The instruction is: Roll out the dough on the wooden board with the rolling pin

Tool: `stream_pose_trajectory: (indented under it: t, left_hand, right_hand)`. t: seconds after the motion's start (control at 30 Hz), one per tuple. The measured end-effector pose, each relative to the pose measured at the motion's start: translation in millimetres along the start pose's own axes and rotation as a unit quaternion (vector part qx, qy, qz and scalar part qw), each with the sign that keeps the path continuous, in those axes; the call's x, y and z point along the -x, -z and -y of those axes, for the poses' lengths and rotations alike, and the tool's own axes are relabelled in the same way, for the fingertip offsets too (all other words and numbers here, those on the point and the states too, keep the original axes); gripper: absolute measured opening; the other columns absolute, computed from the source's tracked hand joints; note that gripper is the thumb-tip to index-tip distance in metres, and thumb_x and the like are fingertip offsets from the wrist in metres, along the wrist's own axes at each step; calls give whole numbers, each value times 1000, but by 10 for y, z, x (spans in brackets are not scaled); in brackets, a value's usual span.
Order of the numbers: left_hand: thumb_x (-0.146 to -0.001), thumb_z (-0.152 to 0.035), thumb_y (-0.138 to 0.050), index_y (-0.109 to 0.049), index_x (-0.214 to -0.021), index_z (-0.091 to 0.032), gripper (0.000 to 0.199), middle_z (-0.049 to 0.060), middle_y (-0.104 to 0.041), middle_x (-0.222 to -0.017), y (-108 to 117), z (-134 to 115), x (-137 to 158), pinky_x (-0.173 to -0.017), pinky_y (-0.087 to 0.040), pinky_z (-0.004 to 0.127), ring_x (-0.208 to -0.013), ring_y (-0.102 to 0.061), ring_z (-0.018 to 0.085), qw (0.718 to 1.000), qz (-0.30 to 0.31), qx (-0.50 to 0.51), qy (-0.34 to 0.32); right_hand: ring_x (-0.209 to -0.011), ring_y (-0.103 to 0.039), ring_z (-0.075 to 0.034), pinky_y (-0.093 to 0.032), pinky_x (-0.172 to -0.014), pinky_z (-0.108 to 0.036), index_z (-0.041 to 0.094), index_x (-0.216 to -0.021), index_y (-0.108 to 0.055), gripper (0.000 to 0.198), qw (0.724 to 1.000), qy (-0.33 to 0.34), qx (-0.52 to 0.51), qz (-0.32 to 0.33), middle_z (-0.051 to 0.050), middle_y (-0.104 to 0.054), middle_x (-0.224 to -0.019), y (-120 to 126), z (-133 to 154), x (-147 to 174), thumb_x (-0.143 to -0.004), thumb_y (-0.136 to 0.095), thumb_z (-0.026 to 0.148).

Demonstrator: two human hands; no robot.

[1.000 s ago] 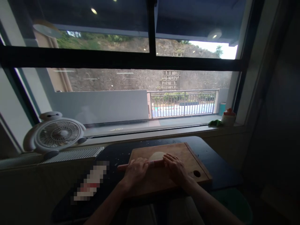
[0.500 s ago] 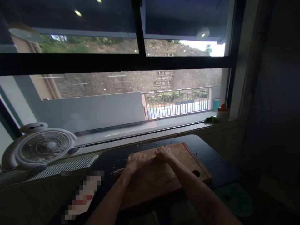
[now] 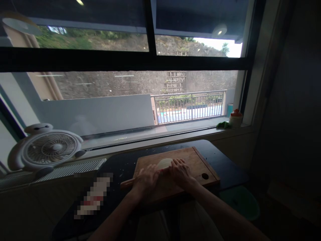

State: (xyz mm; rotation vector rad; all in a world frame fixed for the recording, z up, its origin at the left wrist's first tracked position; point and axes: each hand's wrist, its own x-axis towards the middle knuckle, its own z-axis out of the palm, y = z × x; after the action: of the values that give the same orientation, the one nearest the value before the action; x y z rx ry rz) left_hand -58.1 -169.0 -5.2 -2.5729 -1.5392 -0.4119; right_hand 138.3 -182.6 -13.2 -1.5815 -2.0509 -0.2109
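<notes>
A wooden rolling pin (image 3: 127,183) lies slantwise across a wooden cutting board (image 3: 197,161), its left end reaching past the board's edge. Both my hands are closed over it: my left hand (image 3: 146,178) toward the left end, my right hand (image 3: 181,172) toward the right. A short stretch of the pin shows between them. Pale flattened dough (image 3: 165,163) lies on the board just beyond the pin, its near part covered by the pin and my hands. The pin's right end is hidden under my right hand.
The board rests on a dark table (image 3: 213,150) dotted with white specks. A pixelated item (image 3: 94,197) lies at the table's left. A white fan (image 3: 54,147) stands by the window. On the sill are an orange-topped container (image 3: 235,118) and a green cloth-like thing (image 3: 223,125). A green basin (image 3: 240,201) sits lower right.
My hands and the rolling pin have come back toward me over the board. The dough now shows beyond the pin instead of on my side of it. The view has shifted slightly.
</notes>
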Motion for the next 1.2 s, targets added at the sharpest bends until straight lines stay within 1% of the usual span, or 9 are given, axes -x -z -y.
stream_pose_trajectory:
  t: [0.07, 0.2, 0.33, 0.5, 0.67, 0.8, 0.9, 1.03, 1.2]
  left_hand:
    - [-95, -42, -20, -48, -130, -20, 50, 8, -49, -137, -18, 68, -210, -107, -26, 45, -130, -38, 23, 999, 26, -4, 30]
    - [-94, -38, -24, -48, -131, -22, 47, 8, -43, -142, -73, 265, -658, -107, -25, 49, -133, -34, 24, 990, 103, -12, 98]
    - [-93, -42, -24, -49, -130, -18, 50, 12, -45, -139, -124, 378, -862, -103, -30, 51, -130, -38, 27, 986, 112, -12, 120]
    - [-94, -43, -21, -50, -128, -21, 50, 8, -45, -140, -110, 186, -542, -107, -23, 49, -133, -33, 24, 993, 70, -17, 92]
    - [-95, -43, -20, -50, -128, -19, 51, 8, -52, -134, -29, -70, -34, -105, -29, 40, -126, -43, 22, 1000, -18, -3, -3]
    - [-95, -42, -21, -45, -133, -15, 52, 9, -47, -138, -25, -97, 19, -107, -25, 41, -130, -38, 23, 1000, -17, -6, -16]
    - [-95, -41, -21, -47, -132, -17, 51, 9, -45, -140, -54, -22, -197, -108, -23, 44, -133, -34, 23, 1000, 6, -14, 6]
    - [-94, -42, -21, -48, -130, -20, 50, 8, -44, -140, -101, 124, -608, -108, -23, 44, -133, -33, 23, 995, 60, -11, 79]
    - [-93, -43, -22, -47, -131, -13, 54, 13, -45, -139, -153, 238, -891, -107, -26, 45, -131, -36, 26, 989, 84, -5, 121]
  right_hand:
    - [-105, -51, -22, -30, -98, -38, 15, -96, -65, 41, 998, -32, -10, 52, -12, -63, -106, -39, -20, -254, -97, -28, 31]
    - [-118, -41, -25, -27, -97, -41, 14, -97, -67, 41, 994, -44, -18, 102, -13, -61, -112, -188, -109, -769, -95, -31, 33]
    - [-114, -44, -23, -30, -93, -39, 16, -97, -68, 37, 990, -41, -27, 131, -11, -63, -109, -286, -184, -1002, -94, -36, 34]
    - [-118, -43, -21, -23, -101, -37, 17, -90, -68, 42, 993, -5, -33, 110, -8, -65, -106, -159, -167, -665, -96, -29, 31]
    - [-131, -29, -19, -22, -106, -35, 20, -127, -51, 40, 999, 30, -39, 6, -5, -48, -134, -29, -102, 9, -97, -28, 33]
    - [-136, -18, -20, -16, -110, -37, 15, -139, -37, 46, 999, 38, -20, -22, -7, -31, -146, -41, -69, 235, -96, -29, 31]
    - [-136, -19, -22, -19, -109, -40, 16, -137, -39, 47, 999, 9, -25, 22, -8, -34, -144, -52, -70, 47, -97, -27, 36]
    - [-133, -26, -26, -23, -105, -45, 19, -118, -58, 45, 995, -55, -9, 87, -9, -42, -138, -95, -90, -459, -97, -25, 40]
    - [-115, -46, -28, -33, -94, -45, 19, -95, -68, 38, 987, -109, 8, 117, -12, -61, -113, -175, -94, -844, -92, -35, 36]
